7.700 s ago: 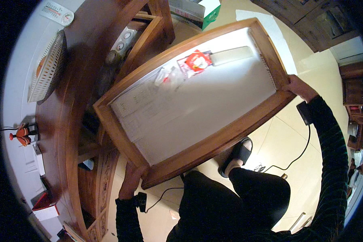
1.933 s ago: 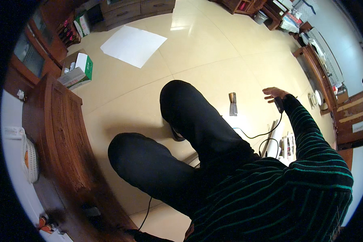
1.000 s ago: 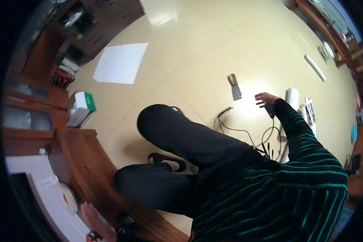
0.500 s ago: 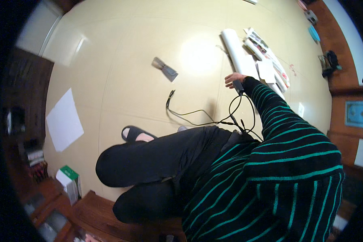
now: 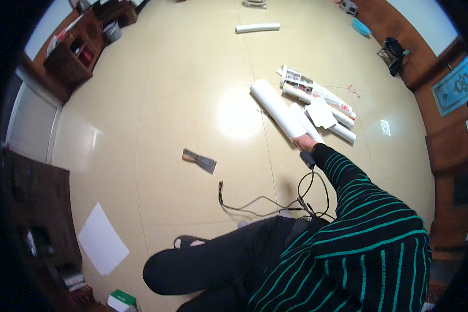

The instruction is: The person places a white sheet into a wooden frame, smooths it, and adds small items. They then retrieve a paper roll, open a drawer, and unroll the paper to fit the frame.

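My right hand (image 5: 302, 142) reaches out from a striped sleeve and is closed on the near end of a thick white paper roll (image 5: 278, 108). A small black device (image 5: 307, 159) with a cable sits at my wrist. Beside the roll lie thinner white rolls (image 5: 343, 133), a printed poster roll (image 5: 317, 92) and a folded white sheet (image 5: 321, 113). My left hand is out of view.
A putty knife (image 5: 199, 160) and a black cable (image 5: 244, 208) lie on the tiled floor. A white sheet (image 5: 103, 239) is at the left, a white tube (image 5: 257, 28) farther off, and a blue basin (image 5: 361, 27) by the right wall. My bent knee (image 5: 192, 270) shows below.
The view has tilted up, showing more of the far floor. My right hand has gone from open fingers beside the thick white roll to a hold on its near end.
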Tool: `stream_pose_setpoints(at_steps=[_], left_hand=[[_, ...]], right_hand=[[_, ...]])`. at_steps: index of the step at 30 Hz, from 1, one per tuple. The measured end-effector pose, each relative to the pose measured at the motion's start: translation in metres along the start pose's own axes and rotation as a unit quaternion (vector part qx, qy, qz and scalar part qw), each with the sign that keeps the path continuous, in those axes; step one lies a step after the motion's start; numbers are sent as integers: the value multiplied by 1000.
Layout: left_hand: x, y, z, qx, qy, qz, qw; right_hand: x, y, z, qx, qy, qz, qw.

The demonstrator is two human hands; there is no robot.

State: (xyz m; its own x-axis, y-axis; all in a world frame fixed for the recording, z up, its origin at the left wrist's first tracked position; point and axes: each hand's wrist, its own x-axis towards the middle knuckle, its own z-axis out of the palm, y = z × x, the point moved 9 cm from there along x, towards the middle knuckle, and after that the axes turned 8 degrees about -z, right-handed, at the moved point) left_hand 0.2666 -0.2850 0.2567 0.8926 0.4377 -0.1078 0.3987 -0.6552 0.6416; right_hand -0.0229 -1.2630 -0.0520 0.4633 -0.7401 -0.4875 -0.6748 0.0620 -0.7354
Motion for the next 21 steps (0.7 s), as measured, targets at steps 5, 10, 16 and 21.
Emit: stream_pose_setpoints(at_steps=[5,10,16,21], left_hand=[[7,6,26,3,-51,5,999],[3,-30,69,36,-232,-144,961],[-29,-44,108,-127,-287,-174,934],[-46,-28,101,-140,-268,-141,943]], right_hand=[[-8,-90,15,-24,-24,-96,995],[-27,-46,-4,130,-41,-9,991],[-48,62,-72,-167,-23,-139,976],[-47,166,-106,-230,23,-35,972]])
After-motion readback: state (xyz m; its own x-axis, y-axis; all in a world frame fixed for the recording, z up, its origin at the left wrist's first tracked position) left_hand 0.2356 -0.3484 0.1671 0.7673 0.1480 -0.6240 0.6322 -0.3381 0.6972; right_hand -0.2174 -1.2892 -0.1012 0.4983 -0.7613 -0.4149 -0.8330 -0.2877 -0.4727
